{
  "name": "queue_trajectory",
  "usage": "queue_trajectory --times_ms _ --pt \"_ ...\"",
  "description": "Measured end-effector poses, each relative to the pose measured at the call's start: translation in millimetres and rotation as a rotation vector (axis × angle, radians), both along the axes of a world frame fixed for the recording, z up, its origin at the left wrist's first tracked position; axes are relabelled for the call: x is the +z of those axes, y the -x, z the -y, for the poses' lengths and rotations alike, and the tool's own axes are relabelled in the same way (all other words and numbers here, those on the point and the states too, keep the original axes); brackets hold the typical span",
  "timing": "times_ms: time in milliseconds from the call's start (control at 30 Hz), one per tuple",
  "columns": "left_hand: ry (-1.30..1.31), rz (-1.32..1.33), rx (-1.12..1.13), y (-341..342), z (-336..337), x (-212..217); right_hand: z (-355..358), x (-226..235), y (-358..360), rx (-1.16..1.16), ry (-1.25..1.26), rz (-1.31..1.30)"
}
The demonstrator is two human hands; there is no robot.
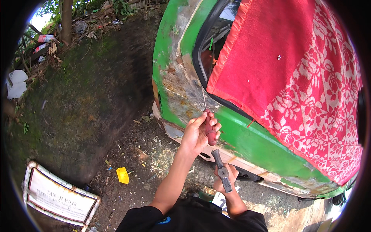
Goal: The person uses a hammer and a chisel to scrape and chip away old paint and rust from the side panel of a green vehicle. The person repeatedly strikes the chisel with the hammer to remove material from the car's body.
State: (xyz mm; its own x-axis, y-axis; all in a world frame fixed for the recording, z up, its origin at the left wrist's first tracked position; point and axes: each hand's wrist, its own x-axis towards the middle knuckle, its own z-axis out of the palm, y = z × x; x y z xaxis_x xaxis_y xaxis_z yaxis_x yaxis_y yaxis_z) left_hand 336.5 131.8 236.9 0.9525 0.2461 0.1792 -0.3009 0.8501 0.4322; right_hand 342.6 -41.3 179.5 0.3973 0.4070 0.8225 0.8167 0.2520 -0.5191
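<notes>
My left hand (pixel 198 132) is closed round the red handle of a screwdriver (pixel 211 129). Its thin metal shaft points up and its tip reaches the scraped, rusty panel (pixel 185 94) of a green vehicle (pixel 247 131), just below the window corner. Below and to the right, my right hand (pixel 228 178) grips a hammer (pixel 221 170) with a dark metal head. The hammer head sits a little below the butt of the screwdriver handle, apart from it. Most of the hammer's handle is hidden behind its head and my fingers.
A red and white floral cloth (pixel 286 73) hangs over the vehicle's window (pixel 216 42). On the dirt ground lie a yellow scrap (pixel 122 175) and a white sign with a rusty frame (pixel 62 195). A tree trunk (pixel 67 21) and litter stand along the far left bank.
</notes>
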Motion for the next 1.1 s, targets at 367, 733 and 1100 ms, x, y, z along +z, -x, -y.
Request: queue_trajectory --times_ms 367,733,1100 --pt "0.004 -0.048 -0.007 -5 -1 17 -5 19 0 -0.101 0.115 -0.036" --pt "0.045 -0.019 -0.033 -10 -9 18 -3 32 6 -0.21 0.11 0.066" --pt "0.044 -0.024 -0.064 -9 -14 11 -15 6 6 0.004 -0.164 -0.16"
